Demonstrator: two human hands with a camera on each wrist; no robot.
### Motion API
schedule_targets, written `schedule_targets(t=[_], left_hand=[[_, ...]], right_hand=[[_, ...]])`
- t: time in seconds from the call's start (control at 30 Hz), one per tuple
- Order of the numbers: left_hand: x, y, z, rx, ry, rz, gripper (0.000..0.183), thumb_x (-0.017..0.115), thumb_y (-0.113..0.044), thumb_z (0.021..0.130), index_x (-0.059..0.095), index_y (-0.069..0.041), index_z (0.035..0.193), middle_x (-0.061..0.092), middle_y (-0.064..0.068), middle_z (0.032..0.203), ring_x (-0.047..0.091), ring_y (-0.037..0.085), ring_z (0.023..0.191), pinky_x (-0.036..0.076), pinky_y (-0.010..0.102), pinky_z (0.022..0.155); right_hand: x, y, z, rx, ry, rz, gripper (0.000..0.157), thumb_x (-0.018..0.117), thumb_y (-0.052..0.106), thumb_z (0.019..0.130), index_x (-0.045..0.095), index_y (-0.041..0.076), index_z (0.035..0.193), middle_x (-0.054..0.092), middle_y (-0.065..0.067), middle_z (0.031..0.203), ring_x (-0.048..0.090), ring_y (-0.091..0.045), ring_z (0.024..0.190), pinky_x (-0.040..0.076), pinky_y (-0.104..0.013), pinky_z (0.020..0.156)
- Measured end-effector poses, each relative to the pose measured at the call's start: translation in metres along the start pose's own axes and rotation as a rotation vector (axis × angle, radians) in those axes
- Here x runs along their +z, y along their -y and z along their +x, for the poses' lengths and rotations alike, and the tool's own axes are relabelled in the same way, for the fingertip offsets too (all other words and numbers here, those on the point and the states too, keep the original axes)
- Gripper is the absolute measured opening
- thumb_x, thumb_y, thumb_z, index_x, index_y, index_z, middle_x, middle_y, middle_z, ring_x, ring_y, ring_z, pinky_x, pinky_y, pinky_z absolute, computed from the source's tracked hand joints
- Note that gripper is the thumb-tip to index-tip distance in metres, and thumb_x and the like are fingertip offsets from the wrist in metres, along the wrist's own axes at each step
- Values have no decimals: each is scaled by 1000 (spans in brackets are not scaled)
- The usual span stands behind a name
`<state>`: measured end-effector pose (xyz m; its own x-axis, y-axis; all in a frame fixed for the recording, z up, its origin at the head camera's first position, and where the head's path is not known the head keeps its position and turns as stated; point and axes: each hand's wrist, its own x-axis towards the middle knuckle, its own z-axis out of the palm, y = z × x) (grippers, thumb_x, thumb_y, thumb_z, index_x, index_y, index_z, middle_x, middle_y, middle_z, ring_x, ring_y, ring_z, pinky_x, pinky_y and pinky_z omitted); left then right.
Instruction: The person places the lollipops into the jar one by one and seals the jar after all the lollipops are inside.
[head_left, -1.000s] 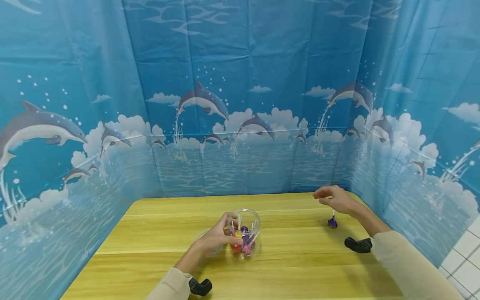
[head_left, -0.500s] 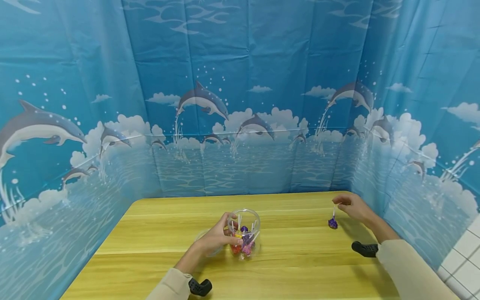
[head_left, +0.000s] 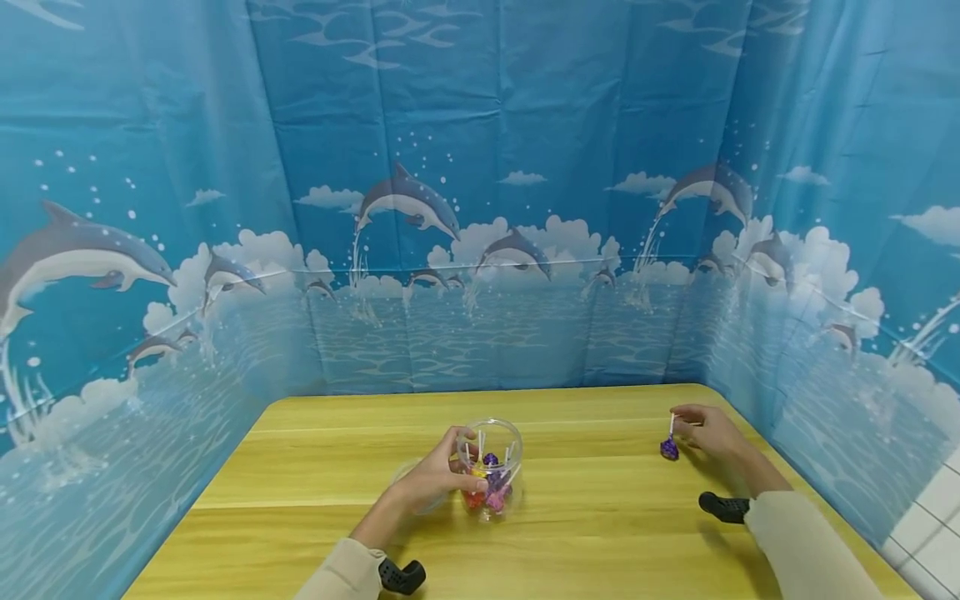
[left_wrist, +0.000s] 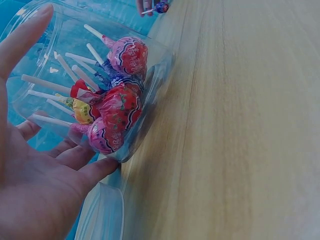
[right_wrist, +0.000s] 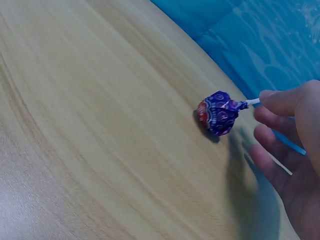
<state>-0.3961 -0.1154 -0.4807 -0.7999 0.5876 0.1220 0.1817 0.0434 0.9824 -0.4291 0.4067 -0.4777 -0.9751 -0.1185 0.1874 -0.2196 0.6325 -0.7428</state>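
Observation:
My left hand (head_left: 437, 475) grips the side of a clear plastic jar (head_left: 510, 454), thumb and fingers round its wall. Several wrapped lollipops (left_wrist: 117, 100) lie inside, red, pink, yellow and purple, most with white sticks pointing toward the uncovered mouth. Over on the right part of the table, my right hand (head_left: 712, 433) pinches the white stick of a single purple lollipop (right_wrist: 219, 113) between thumb and index finger. That lollipop's wrapped head is down at the tabletop; its stick points up. The other fingers of this hand are loosely bent beside it.
A clear round lid (left_wrist: 102, 215) lies on the table by the left hand, partly hidden behind it in the head view. The yellow wooden table (head_left: 585, 533) is bordered at the back and sides by a blue dolphin-print curtain (head_left: 487, 333).
My right hand has moved right and lowered to the single lollipop, and its thumb and finger have closed on the stick. The left hand and jar hold still.

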Motion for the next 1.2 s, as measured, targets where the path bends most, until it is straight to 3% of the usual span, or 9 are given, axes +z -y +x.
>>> schedule_targets(t=[0.23,0.37,0.53,0.67,0.93,1.2], left_hand=[[-1,1,1,13,-5,36,72,83,-9,88,36,-10,143,45,22,128,55,24,101,50,37,87],[-1,1,0,7,-5,33,72,83,-9,88,36,-10,142,46,22,128,54,24,99,50,38,87],[-1,-1,-1,13,-11,48,71,83,-10,88,36,-9,142,47,21,128,54,24,100,50,38,87],[-1,-1,-1,8,-14,49,71,83,-10,89,36,-9,143,47,19,127,53,24,100,50,38,87],[1,0,0,13,-1,53,72,82,-11,89,36,-10,144,46,20,128,55,25,102,50,37,87],[1,1,0,12,-11,39,71,82,-9,88,36,-9,142,46,18,127,52,24,101,48,36,87]], right_hand=[[2,-2,0,49,-20,16,36,55,14,108,57,-14,131,65,-29,119,65,-33,100,58,-39,76],[-2,1,0,63,-12,101,34,59,12,106,58,-15,126,68,-21,109,65,-26,92,57,-37,72],[-7,8,1,62,7,204,32,63,12,105,57,-14,123,70,-13,103,67,-23,93,59,-38,77],[-7,12,4,61,9,236,30,62,14,106,57,-12,121,72,-12,104,68,-23,96,59,-39,82],[-6,24,5,47,0,247,29,62,13,106,57,-11,121,71,-15,106,67,-34,102,57,-46,88],[0,44,13,12,2,234,27,62,15,106,58,-7,122,70,-18,110,68,-26,100,57,-43,89]])
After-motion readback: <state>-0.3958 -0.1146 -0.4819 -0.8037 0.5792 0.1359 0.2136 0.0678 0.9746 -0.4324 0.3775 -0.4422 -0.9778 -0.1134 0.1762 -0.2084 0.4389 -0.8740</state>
